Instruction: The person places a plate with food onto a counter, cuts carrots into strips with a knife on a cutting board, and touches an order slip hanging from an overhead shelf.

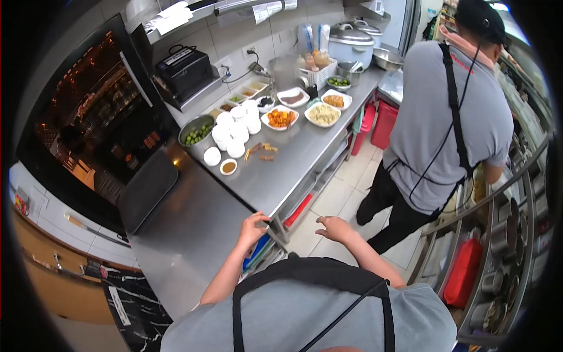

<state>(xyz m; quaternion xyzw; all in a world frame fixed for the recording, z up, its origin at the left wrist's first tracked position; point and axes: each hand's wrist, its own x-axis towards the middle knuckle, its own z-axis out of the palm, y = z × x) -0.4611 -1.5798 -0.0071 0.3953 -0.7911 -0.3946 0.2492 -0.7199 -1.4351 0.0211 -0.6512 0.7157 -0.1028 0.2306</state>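
My left hand (252, 229) is at the front edge of the steel counter (234, 176), its fingers loosely bent and nothing seen in them; whether it touches the edge is hard to tell. Over the floor, my right hand (335, 229) hangs in the air with its fingers apart and no object in it. Ahead on the counter are several stacked white cups (231, 129), a small cup of brown sauce (229, 167) and brown stick-like pieces (261, 151). Beyond them lie a bowl of orange chunks (281, 118) and a bowl of pale shredded food (322, 115).
A metal pot of small green fruit (197, 134) stands by the wall, below a black printer (183, 70). Large lidded pots (350, 44) occupy the far end. On the right, a co-worker (448, 123) in a grey shirt faces shelving with pans (504, 229).
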